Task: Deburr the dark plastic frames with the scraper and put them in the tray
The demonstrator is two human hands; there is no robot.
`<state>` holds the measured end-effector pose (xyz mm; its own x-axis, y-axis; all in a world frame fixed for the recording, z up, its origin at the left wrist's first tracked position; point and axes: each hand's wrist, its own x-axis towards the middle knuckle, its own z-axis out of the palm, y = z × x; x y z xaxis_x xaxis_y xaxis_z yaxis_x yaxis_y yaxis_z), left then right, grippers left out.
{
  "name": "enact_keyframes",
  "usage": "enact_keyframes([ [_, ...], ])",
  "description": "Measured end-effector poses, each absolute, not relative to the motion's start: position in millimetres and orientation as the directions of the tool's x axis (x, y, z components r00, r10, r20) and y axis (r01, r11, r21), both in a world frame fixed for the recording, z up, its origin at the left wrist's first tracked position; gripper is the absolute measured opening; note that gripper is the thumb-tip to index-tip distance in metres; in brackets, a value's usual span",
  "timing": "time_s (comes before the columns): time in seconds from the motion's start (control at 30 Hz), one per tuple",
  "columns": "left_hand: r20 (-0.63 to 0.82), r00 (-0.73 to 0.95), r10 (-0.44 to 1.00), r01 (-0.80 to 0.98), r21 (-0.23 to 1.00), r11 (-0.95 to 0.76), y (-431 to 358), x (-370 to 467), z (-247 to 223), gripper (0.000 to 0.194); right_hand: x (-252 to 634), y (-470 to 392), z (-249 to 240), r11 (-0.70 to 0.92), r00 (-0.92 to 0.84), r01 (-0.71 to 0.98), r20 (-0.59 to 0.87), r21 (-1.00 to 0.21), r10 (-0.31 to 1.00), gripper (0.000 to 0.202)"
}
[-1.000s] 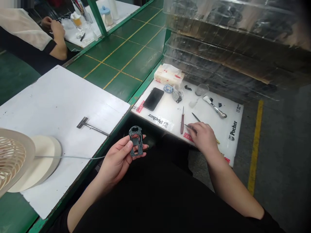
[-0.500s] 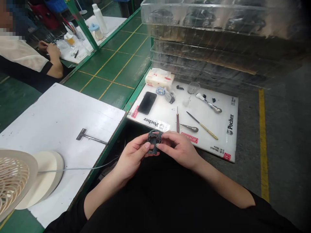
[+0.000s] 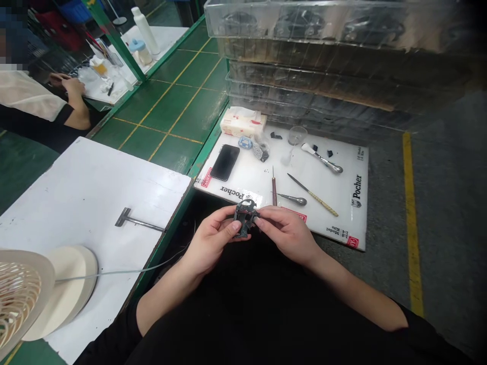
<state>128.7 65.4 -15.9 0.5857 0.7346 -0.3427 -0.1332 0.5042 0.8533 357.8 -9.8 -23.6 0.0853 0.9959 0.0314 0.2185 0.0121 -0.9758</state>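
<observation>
A small dark part with openings in it, perhaps a model car interior or frame (image 3: 243, 220), is held over my lap. My left hand (image 3: 218, 230) grips its left side, thumb on top and fingers beneath. Thumb and fingertips of my right hand (image 3: 283, 230) pinch its right edge. Just beyond, on a white printed board (image 3: 243, 167), lie a red-handled awl (image 3: 274, 190), a metal-handled pick (image 3: 292, 199) and a slim file with a yellow handle (image 3: 315, 196). The part's underside is hidden by my fingers.
The board also bears a phone (image 3: 225, 162), a tissue box (image 3: 242, 120), a clear cup (image 3: 297, 135) and a brush (image 3: 323, 159). Stacked clear trays (image 3: 304, 61) rise behind. A T-shaped tool (image 3: 139, 220) and a fan (image 3: 23, 299) stand at left; a co-worker (image 3: 41, 101) sits beyond.
The dark part has been tilted and turned between my hands, showing a ring-like loop at its top. My right fingers have shifted along its edge. The whole view has moved slightly.
</observation>
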Motion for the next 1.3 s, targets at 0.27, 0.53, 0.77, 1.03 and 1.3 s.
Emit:
enact_keyframes([
  [0.27, -0.381, 0.456, 0.804, 0.063, 0.915, 0.399, 88.7, 149.7, -39.1, 0.053, 357.5, -13.2, -29.2, -0.009, 0.260, 0.308, 0.075, -0.951, 0.963, 0.024],
  [0.53, -0.199, 0.368, 0.908, 0.537, 0.843, -0.033, 155.1, 208.1, -73.9, 0.041, 363.0, -15.6, -35.5, -0.169, 0.262, 0.273, -0.096, -0.947, 0.960, 0.034],
  [0.77, -0.179, 0.356, 0.917, 0.751, 0.639, -0.167, 151.6, 247.5, -80.2, 0.069, 364.8, -21.2, -31.2, -0.242, 0.287, 0.233, -0.171, -0.942, 0.942, 0.036],
  [1.03, -0.155, 0.446, 0.882, 0.647, 0.736, -0.198, 132.5, 192.7, -58.9, 0.045, 364.2, -23.3, -22.1, -0.154, 0.262, 0.313, -0.071, -0.937, 0.962, 0.031],
  [1.3, -0.047, 0.574, 0.818, -0.086, 0.989, 0.117, 81.8, 106.3, 7.5, 0.025, 342.5, -2.0, -5.9, 0.464, -0.114, 0.428, 0.463, -0.775, 0.879, 0.013],
])
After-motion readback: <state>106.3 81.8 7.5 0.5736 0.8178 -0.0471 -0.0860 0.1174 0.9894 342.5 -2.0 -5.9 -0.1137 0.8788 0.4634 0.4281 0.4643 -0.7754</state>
